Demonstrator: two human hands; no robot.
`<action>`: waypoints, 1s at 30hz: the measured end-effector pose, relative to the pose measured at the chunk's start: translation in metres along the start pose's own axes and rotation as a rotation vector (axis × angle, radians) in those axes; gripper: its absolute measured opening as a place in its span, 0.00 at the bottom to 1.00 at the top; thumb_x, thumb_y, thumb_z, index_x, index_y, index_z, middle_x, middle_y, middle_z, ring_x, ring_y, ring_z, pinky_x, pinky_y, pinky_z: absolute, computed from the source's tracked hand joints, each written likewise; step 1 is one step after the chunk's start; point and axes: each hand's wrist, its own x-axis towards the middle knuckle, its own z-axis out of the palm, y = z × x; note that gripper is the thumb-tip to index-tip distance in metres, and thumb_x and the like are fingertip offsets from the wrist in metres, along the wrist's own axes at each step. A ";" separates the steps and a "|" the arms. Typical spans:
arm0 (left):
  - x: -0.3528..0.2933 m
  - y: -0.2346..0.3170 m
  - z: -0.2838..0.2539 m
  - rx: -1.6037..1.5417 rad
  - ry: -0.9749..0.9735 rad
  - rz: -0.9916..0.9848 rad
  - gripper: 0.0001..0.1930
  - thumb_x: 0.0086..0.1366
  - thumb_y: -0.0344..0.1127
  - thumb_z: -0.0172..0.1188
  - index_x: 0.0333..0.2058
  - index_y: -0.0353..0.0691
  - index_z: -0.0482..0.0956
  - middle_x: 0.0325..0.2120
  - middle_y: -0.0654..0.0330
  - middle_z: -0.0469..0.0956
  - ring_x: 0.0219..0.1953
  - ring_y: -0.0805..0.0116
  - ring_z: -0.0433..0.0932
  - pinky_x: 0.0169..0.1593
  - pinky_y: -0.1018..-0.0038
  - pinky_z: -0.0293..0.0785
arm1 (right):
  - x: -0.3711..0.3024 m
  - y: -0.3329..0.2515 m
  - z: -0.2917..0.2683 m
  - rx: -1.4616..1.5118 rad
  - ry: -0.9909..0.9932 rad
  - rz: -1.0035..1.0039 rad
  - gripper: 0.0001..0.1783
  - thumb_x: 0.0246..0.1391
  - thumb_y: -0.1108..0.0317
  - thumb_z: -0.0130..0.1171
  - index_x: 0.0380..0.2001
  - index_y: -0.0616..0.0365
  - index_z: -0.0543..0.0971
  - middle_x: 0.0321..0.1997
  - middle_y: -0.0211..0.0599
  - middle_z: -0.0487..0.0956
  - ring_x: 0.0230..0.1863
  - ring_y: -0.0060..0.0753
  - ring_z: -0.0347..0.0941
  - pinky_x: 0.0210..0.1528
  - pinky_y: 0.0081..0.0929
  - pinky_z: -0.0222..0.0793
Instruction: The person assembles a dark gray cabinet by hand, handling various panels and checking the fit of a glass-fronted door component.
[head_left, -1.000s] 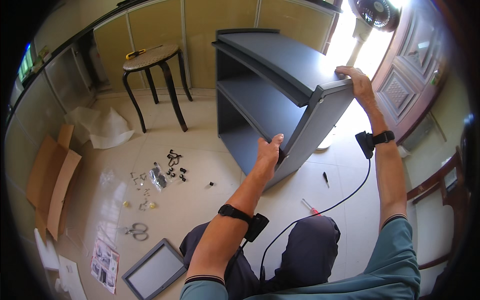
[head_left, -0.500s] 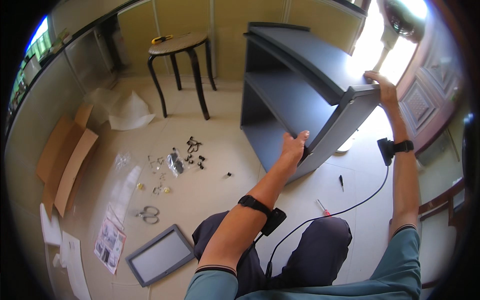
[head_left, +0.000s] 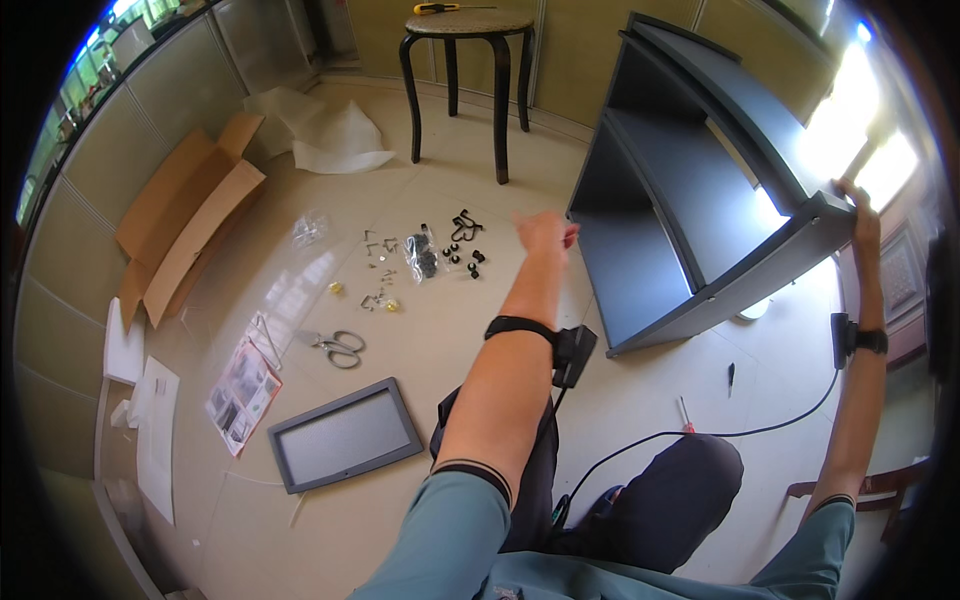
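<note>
A dark grey shelf unit (head_left: 655, 240) stands on the floor at the right, its open compartments facing left. At its near upper right corner my right hand (head_left: 858, 208) is closed on the edge of the panel, with part of the fingers hidden behind it. My left hand (head_left: 543, 232) is in the air just left of the unit, apart from it; its fingers are partly hidden and blurred. Left of that hand, black cable clips (head_left: 465, 226), several small black fittings (head_left: 475, 264) and a clear bag of dark parts (head_left: 421, 255) lie on the floor.
Scissors (head_left: 341, 348), a grey-framed panel (head_left: 395, 440) and a printed sheet (head_left: 243, 395) lie at the left, before an open cardboard box (head_left: 190, 220). A stool (head_left: 470, 24) stands behind. Near my knee are a red-handled screwdriver (head_left: 687, 418) and a black one (head_left: 731, 378).
My left hand has let go of the shelf unit's panel and moved left, away from it. My right hand still holds the corner. The whole view has shifted.
</note>
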 end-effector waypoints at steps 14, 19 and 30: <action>0.003 0.015 -0.027 0.048 0.122 -0.007 0.51 0.47 0.10 0.41 0.68 0.48 0.32 0.41 0.42 0.69 0.29 0.52 0.80 0.23 0.69 0.76 | 0.000 0.032 -0.001 -0.047 -0.027 -0.021 0.24 0.63 0.64 0.33 0.52 0.58 0.76 0.55 0.45 0.76 0.61 0.42 0.68 0.67 0.35 0.56; 0.009 0.014 -0.030 0.032 0.136 -0.010 0.29 0.47 0.11 0.43 0.53 0.27 0.59 0.35 0.43 0.71 0.27 0.51 0.80 0.23 0.69 0.77 | 0.000 0.030 -0.002 0.007 -0.037 -0.002 0.24 0.64 0.63 0.33 0.52 0.57 0.76 0.56 0.45 0.76 0.61 0.42 0.68 0.67 0.35 0.56; 0.011 0.008 -0.026 0.148 0.026 -0.033 0.40 0.61 0.23 0.41 0.68 0.40 0.29 0.46 0.41 0.71 0.25 0.59 0.78 0.23 0.71 0.74 | -0.001 0.031 0.000 -0.012 -0.003 -0.046 0.24 0.64 0.64 0.33 0.52 0.58 0.77 0.55 0.45 0.76 0.59 0.42 0.69 0.66 0.34 0.58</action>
